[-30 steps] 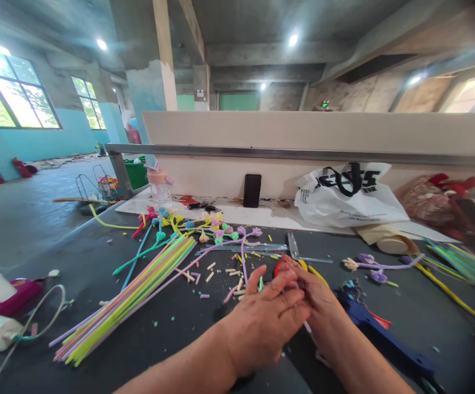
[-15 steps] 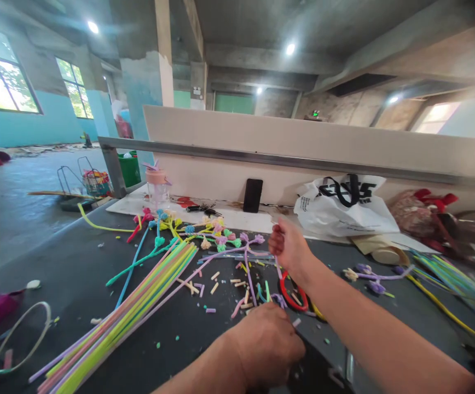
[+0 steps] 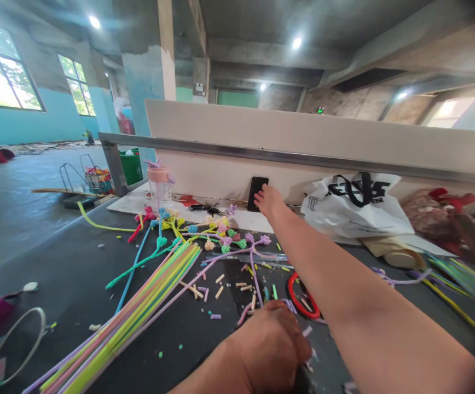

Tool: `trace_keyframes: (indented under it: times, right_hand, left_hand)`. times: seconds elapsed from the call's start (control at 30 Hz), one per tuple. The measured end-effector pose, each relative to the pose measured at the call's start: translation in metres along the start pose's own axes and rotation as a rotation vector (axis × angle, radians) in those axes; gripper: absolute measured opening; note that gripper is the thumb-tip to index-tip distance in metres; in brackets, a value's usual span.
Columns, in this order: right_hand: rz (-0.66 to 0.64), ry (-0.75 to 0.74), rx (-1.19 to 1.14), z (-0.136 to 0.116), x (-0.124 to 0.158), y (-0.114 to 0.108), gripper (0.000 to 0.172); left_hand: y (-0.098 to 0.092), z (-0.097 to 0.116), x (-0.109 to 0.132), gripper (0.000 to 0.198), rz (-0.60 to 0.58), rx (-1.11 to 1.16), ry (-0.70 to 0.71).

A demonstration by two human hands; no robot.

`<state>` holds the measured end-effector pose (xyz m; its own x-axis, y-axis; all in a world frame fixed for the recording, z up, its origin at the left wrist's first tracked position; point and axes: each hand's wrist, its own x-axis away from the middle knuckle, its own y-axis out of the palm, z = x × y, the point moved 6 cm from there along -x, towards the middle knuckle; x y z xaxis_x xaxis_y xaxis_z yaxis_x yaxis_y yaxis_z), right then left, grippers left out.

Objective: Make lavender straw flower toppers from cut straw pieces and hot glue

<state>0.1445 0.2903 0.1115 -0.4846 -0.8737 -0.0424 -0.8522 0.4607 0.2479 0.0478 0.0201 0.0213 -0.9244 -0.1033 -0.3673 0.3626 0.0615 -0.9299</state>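
My left hand (image 3: 272,345) is closed low over the dark tabletop; a purple pipe cleaner stem (image 3: 256,282) runs down to it, and its fingertips are hidden. Beside its knuckles lies a purple fuzzy piece (image 3: 290,305). My right hand (image 3: 268,200) reaches to the back of the table, its bent fingers in front of the black phone (image 3: 255,186) that leans upright on the panel. Whether they touch it is hard to tell. To the left of those fingers is a small purple pipe cleaner flower (image 3: 232,209). Red-handled scissors (image 3: 291,282) lie under my right forearm.
A bundle of coloured pipe cleaners (image 3: 139,317) lies on the left. Behind it are finished pipe cleaner flowers (image 3: 161,242) and a clear bottle with a pink lid (image 3: 158,175). A white bag (image 3: 348,205) stands back right. Cut scraps (image 3: 220,293) litter the middle.
My right hand has moved away from the purple stems, up and back to the phone. A purple flower now shows left of the phone. My left hand stays closed in about the same place.
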Motion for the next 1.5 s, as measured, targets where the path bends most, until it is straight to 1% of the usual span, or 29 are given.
trace_keyframes:
  times: [0.1, 0.23, 0.33, 0.4, 0.47, 0.53, 0.6, 0.63, 0.67, 0.73, 0.8, 0.87, 0.9, 0.93, 1.0, 1.1, 1.2, 1.27, 1.3, 1.37, 1.4, 1.43, 1.47, 1.5]
  right_hand:
    - [0.026, 0.047, 0.032, -0.005, 0.017, -0.022, 0.029]
    - [0.009, 0.03, 0.022, -0.02, 0.062, -0.056, 0.013]
    - [-0.007, 0.017, -0.019, -0.027, 0.106, -0.082, 0.019]
    - [0.002, 0.012, -0.052, -0.027, 0.136, -0.1, 0.022]
    - [0.033, 0.01, -0.086, -0.02, 0.163, -0.117, 0.028]
    - [0.064, 0.017, -0.101, -0.008, 0.183, -0.13, 0.031]
    - [0.082, 0.019, -0.086, 0.009, 0.197, -0.14, 0.034]
    - [0.085, 0.015, -0.067, 0.018, 0.201, -0.143, 0.035]
    - [0.081, 0.007, -0.041, 0.026, 0.204, -0.145, 0.036]
    - [0.061, -0.028, 0.024, 0.041, 0.205, -0.146, 0.035]
    - [0.029, -0.089, 0.098, 0.049, 0.203, -0.145, 0.033]
    - [-0.012, -0.164, 0.171, 0.051, 0.202, -0.143, 0.033]
    - [-0.032, -0.202, 0.204, 0.05, 0.201, -0.141, 0.033]
    - [-0.05, -0.237, 0.234, 0.048, 0.201, -0.14, 0.032]
    - [-0.078, -0.292, 0.284, 0.045, 0.202, -0.139, 0.032]
    - [-0.092, -0.33, 0.33, 0.041, 0.203, -0.142, 0.032]
    - [-0.087, -0.336, 0.384, 0.041, 0.202, -0.145, 0.033]
    - [-0.085, -0.337, 0.437, 0.042, 0.201, -0.147, 0.034]
    - [-0.087, -0.339, 0.455, 0.043, 0.201, -0.147, 0.034]
    - [-0.091, -0.342, 0.452, 0.044, 0.2, -0.147, 0.034]
    - [-0.095, -0.344, 0.441, 0.045, 0.201, -0.146, 0.033]
    - [-0.098, -0.347, 0.429, 0.045, 0.201, -0.146, 0.032]
    - [-0.102, -0.349, 0.419, 0.045, 0.201, -0.145, 0.032]
    - [-0.103, -0.349, 0.411, 0.045, 0.201, -0.145, 0.031]
  left_hand:
    - [0.0, 0.0, -0.001, 0.009, 0.014, 0.026, -0.003]
    - [-0.004, -0.003, 0.001, 0.011, 0.114, 0.109, -0.063]
    - [-0.01, -0.008, 0.005, 0.017, 0.249, 0.142, -0.147]
    - [-0.017, -0.015, 0.011, 0.021, 0.392, 0.168, -0.258]
    - [-0.023, -0.026, 0.02, 0.025, 0.499, 0.199, -0.415]
    - [-0.026, -0.034, 0.026, 0.027, 0.544, 0.23, -0.536]
    - [-0.028, -0.039, 0.031, 0.028, 0.575, 0.248, -0.616]
    - [-0.029, -0.04, 0.032, 0.029, 0.587, 0.248, -0.634]
    - [-0.029, -0.039, 0.031, 0.029, 0.587, 0.244, -0.629]
    - [-0.028, -0.031, 0.025, 0.028, 0.521, 0.237, -0.539]
    - [-0.024, -0.019, 0.014, 0.025, 0.39, 0.246, -0.385]
    - [-0.02, -0.008, 0.007, 0.023, 0.278, 0.256, -0.276]
    - [-0.019, -0.006, 0.005, 0.022, 0.247, 0.254, -0.258]
    - [-0.019, -0.006, 0.004, 0.021, 0.245, 0.249, -0.268]
    - [-0.022, -0.008, 0.004, 0.022, 0.263, 0.249, -0.294]
    - [-0.028, -0.009, 0.005, 0.027, 0.287, 0.237, -0.332]
    - [-0.037, -0.014, 0.004, 0.03, 0.271, 0.204, -0.444]
    - [-0.045, -0.026, 0.007, 0.028, 0.217, 0.171, -0.611]
    - [-0.052, -0.034, 0.01, 0.027, 0.196, 0.155, -0.662]
    - [-0.067, -0.057, 0.023, 0.022, 0.137, 0.115, -0.781]
    - [-0.076, -0.071, 0.033, 0.017, 0.095, 0.098, -0.847]
    - [-0.085, -0.087, 0.046, 0.019, 0.068, 0.072, -0.912]
    - [-0.095, -0.102, 0.06, 0.028, 0.038, 0.048, -0.973]
    - [-0.104, -0.116, 0.075, 0.029, 0.026, 0.014, -1.033]
